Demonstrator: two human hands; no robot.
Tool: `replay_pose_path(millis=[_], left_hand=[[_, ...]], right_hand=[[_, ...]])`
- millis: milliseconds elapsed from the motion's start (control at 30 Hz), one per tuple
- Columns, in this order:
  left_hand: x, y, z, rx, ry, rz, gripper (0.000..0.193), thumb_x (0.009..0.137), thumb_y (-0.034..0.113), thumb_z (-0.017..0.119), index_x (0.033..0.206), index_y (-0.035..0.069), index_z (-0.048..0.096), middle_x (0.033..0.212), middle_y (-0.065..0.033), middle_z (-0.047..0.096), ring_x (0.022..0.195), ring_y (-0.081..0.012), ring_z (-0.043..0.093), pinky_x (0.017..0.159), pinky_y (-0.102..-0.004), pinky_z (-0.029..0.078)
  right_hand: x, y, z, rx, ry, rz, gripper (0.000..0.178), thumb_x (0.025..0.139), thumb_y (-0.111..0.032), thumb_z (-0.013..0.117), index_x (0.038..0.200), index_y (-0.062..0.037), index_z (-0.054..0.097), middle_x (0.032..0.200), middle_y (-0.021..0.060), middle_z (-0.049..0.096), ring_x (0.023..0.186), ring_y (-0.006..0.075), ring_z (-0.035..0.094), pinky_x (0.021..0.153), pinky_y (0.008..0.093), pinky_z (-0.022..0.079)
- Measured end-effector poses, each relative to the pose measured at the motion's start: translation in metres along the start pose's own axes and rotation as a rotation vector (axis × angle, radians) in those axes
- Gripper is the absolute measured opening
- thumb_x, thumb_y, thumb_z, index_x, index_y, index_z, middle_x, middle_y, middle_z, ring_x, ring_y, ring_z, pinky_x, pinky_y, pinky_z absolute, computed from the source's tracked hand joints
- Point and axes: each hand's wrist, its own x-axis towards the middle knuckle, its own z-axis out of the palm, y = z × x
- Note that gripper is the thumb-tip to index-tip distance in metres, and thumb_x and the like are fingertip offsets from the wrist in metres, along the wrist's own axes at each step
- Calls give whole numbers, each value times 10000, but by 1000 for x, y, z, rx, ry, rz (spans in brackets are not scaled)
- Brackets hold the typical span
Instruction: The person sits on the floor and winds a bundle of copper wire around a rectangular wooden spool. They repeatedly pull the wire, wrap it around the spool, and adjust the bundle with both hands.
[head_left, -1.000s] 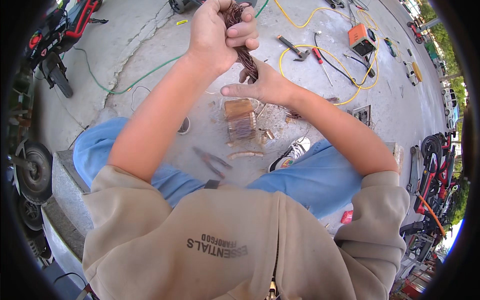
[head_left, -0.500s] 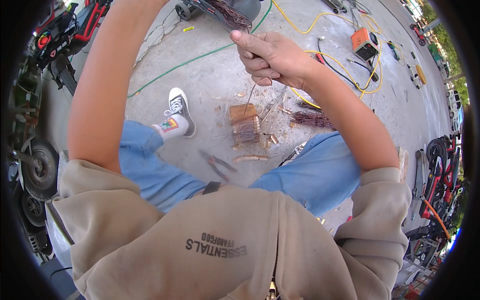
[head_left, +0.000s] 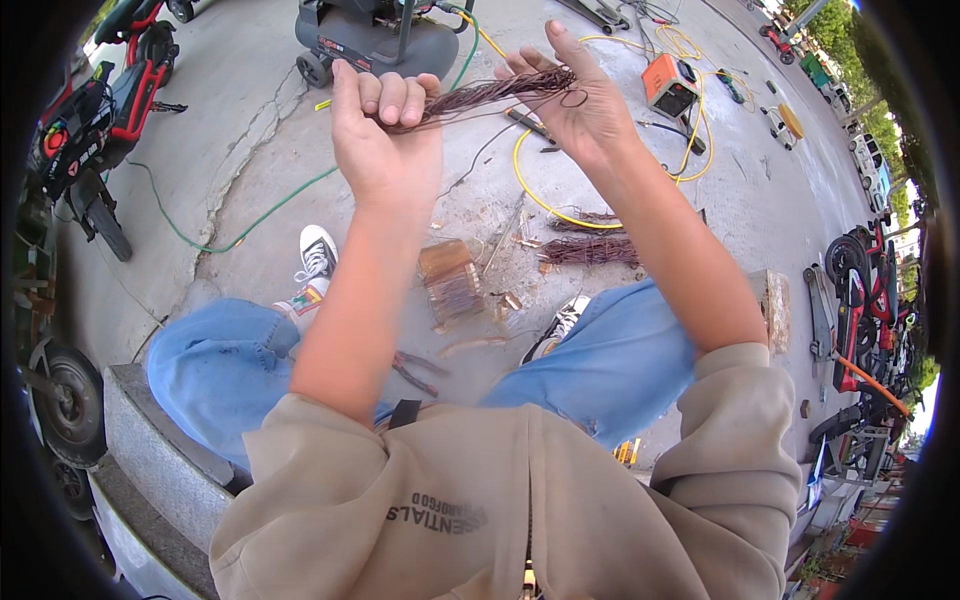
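Observation:
A long bundle of dark reddish-brown wire [head_left: 485, 95] is stretched between my two hands at the top of the view. My left hand [head_left: 385, 130] has its fingers wrapped round one end. The other end, with a small loose loop, lies across the palm of my right hand [head_left: 590, 105], whose thumb and fingers are spread apart. Below, on the ground, sits a brown block wound with wire [head_left: 450, 280], probably a coil core. More bundles of similar wire [head_left: 590, 250] lie to its right. Pliers [head_left: 417, 377] rest near my left forearm.
An air compressor [head_left: 380, 45] stands ahead, with a green hose [head_left: 280, 208] running left. To the right are an orange machine [head_left: 670, 85] and a yellow hose [head_left: 530, 185]. Scooters [head_left: 105, 130] line the left side; others [head_left: 875, 330] stand right. Scraps surround the block.
My left hand has come down into view with the wire bundle. My right hand has gone from pinching the wire to spread fingers. The view has shifted, showing more of the compressor.

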Motion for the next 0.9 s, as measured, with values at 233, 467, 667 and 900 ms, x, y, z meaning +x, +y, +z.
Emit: replay_pose_path(millis=[233, 467, 667, 900], left_hand=[[-22, -25, -50, 292, -111, -351, 422, 951, 432, 561, 1113, 44, 588, 1249, -157, 582, 1176, -257, 520, 1054, -406, 354], [6, -36, 12, 1344, -703, -109, 667, 871, 510, 649, 1236, -33, 527, 1178, -134, 597, 1118, -198, 557, 950, -293, 442], [-12, -50, 7, 946, -649, -833, 518, 910, 499, 618, 955, -18, 629, 624, -16, 570, 515, -81, 526, 504, -219, 430], [-1, -32, -21, 1794, -726, -669, 499, 914, 481, 608, 746, 13, 652, 581, -78, 565, 518, -201, 534, 521, -345, 413]], right_hand=[[16, -54, -21, -113, 127, -206, 427, 933, -415, 616, 691, -146, 390, 507, -35, 323, 381, 105, 321, 364, 261, 298], [-17, -37, 30, -396, 22, -145, 479, 951, -412, 590, 628, -142, 363, 486, -20, 306, 346, 116, 297, 337, 275, 252], [-18, -50, 14, -186, 87, 1, 465, 959, -434, 567, 656, -152, 353, 512, -29, 295, 386, 119, 311, 372, 282, 294], [-19, -48, -6, -632, -142, 2, 329, 904, -352, 680, 742, -81, 587, 604, -13, 523, 518, 99, 502, 508, 255, 416]])
